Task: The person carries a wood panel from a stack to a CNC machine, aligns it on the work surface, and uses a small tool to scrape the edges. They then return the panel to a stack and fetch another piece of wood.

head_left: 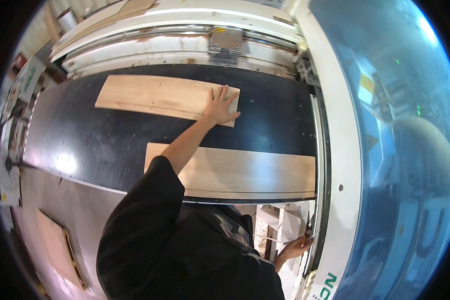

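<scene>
Table (272,120), black and smooth-topped, carrying two long pale wood boards, set apart, each laid flat and running roughly left to right. Far board (155,95): slightly aslant, toward the table's far side. Person's left hand (218,107) palm-down on its right end; fingers spread, thumb splayed out to the right. Flat contact, nothing gripped. Bare forearm and black sleeve (142,205) pass over the left part of the near board (250,172), hiding some of it. Near board rests along the table's near edge, right end close to a white machine frame (341,150); thin dark line along its near side.

Right hand (294,249) low, off the tabletop, beside the frame. Fingers look partly curled; something small and orange-ish (304,242) at the fingertips, too small for me to name. Cannot tell whether it is gripped.

Surroundings: translucent blue cover (410,125) to the right of the frame. Beyond the table, a metal block (226,42) at a long rail. Flat pinkish panel (60,247) low on the left, near the floor.
</scene>
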Action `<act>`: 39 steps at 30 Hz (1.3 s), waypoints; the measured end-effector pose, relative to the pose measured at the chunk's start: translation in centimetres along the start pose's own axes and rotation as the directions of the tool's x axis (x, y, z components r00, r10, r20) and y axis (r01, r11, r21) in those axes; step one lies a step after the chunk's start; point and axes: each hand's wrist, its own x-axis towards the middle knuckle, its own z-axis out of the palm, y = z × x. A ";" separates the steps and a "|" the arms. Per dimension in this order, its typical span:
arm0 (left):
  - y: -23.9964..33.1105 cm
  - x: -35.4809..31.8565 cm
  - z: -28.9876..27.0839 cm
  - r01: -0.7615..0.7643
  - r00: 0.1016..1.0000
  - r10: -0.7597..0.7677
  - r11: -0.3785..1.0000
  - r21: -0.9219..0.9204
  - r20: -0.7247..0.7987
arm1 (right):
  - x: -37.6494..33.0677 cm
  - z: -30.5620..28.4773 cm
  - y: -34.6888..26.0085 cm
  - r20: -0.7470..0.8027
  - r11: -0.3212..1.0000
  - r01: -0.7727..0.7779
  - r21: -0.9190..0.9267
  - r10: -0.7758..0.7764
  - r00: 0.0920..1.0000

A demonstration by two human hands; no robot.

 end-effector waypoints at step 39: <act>-22.0 -38.8 -8.1 0.589 0.791 -0.586 0.807 -0.042 -0.174 | -4.0 12.1 -25.6 0.694 0.657 0.511 0.554 -0.704 0.152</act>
